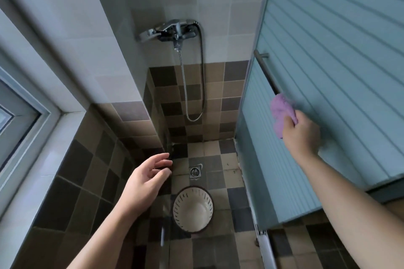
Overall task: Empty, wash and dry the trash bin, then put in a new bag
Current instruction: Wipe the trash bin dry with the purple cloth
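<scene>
1. The trash bin (193, 209), white inside with slotted walls and a dark rim, stands upright on the tiled floor (220, 244), near the drain (194, 172).
2. The left hand (146, 178) hovers above and left of the bin, fingers loose, holding nothing.
3. The right hand (300, 133) grips a purple cloth (282, 111) against the blue door (328, 72), far right of the bin.
4. No readable writing shows.

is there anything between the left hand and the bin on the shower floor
Nothing visible blocks it. The left hand hangs open above and to the left of the trash bin, which stands upright and empty on the tiled floor. The right hand holds a purple cloth off by the shower door.
</scene>
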